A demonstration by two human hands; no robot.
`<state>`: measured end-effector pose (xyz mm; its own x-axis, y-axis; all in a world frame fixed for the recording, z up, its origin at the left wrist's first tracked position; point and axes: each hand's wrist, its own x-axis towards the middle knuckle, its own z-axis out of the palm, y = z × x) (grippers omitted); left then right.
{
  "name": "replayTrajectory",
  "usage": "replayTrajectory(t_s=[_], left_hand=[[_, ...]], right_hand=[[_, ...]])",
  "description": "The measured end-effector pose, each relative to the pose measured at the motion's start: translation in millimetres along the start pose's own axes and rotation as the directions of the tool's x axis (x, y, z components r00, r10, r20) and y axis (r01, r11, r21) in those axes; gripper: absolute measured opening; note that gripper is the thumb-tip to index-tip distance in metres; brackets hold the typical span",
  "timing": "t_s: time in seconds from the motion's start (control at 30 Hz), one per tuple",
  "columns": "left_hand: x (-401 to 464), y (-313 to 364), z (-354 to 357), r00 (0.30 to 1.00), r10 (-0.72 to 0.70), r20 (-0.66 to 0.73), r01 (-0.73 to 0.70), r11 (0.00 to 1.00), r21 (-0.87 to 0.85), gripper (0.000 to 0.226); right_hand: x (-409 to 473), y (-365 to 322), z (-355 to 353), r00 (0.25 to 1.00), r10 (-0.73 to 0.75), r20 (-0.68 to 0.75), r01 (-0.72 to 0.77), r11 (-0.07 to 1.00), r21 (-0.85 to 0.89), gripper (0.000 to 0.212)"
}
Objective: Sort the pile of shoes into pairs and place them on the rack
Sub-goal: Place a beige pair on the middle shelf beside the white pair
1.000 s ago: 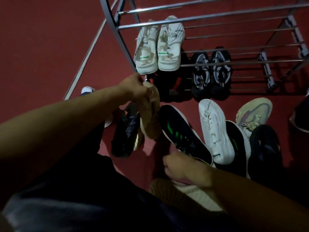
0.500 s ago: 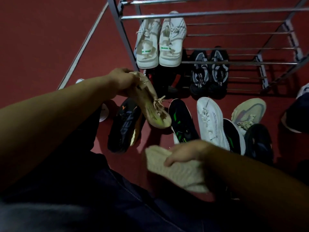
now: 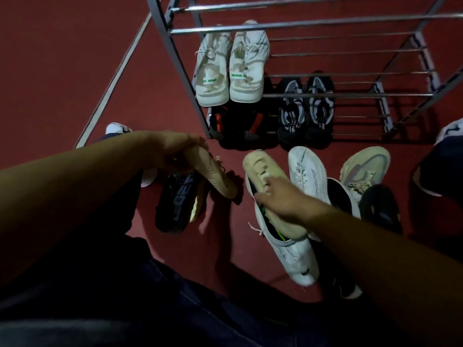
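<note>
Gripping one cream knit shoe (image 3: 215,177) in your left hand (image 3: 172,149), fingers wrapped round its heel end with the ribbed sole turned up, you are also closing your right hand (image 3: 283,199) over the matching cream shoe (image 3: 265,189), which is lying across the loose pile on the red floor (image 3: 62,71). Working down in size: the metal rack (image 3: 313,21) is standing just beyond the pile; it is carrying a white pair (image 3: 231,68) on an upper rail and a dark patterned pair (image 3: 307,108) lower down, with another dark pair beside it, too dim to read. On the floor a white trainer (image 3: 309,175), a grey-beige trainer (image 3: 363,169) and a black shoe (image 3: 180,199) are waiting unpaired. Judgement: these cream shoes are looking light and soft, the uppers collapsing under pressure, so holding at the heel collar or stiff sole should be steadier than pinching the knit or the trailing laces.
</note>
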<state>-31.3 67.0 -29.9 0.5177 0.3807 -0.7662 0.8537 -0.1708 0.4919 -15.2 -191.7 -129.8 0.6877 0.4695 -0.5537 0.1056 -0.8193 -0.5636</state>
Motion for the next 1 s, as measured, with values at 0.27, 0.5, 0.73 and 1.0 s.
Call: replayTrajectory(t_s=[0.27, 0.5, 0.73, 1.0], left_hand=[[11.2, -12.4, -11.3, 0.985, -0.11, 0.132, 0.113, 0.993, -0.021, 0.06], [-12.4, 5.0, -12.0, 0.901, 0.035, 0.433, -0.06, 0.997, 0.045, 0.026], [-19.8, -1.9, -14.8, 0.885, 0.059, 0.462, -0.062, 0.998, -0.009, 0.012], [-17.0, -4.0, 46.9, 0.873, 0.108, 0.476, 0.016, 0.968, -0.249, 0.025]], right_hand=[[-5.7, 2.0, 39.7, 0.983, -0.181, -0.021, 0.177, 0.977, -0.116, 0.057], [8.8, 20.5, 11.6, 0.854, 0.163, -0.494, -0.241, 0.966, -0.098, 0.045], [18.5, 40.9, 1.7, 0.93, 0.341, -0.14, -0.323, 0.937, 0.133, 0.03], [-3.3, 13.4, -5.1, 0.91, 0.377, 0.172, -0.393, 0.654, 0.647, 0.051]])
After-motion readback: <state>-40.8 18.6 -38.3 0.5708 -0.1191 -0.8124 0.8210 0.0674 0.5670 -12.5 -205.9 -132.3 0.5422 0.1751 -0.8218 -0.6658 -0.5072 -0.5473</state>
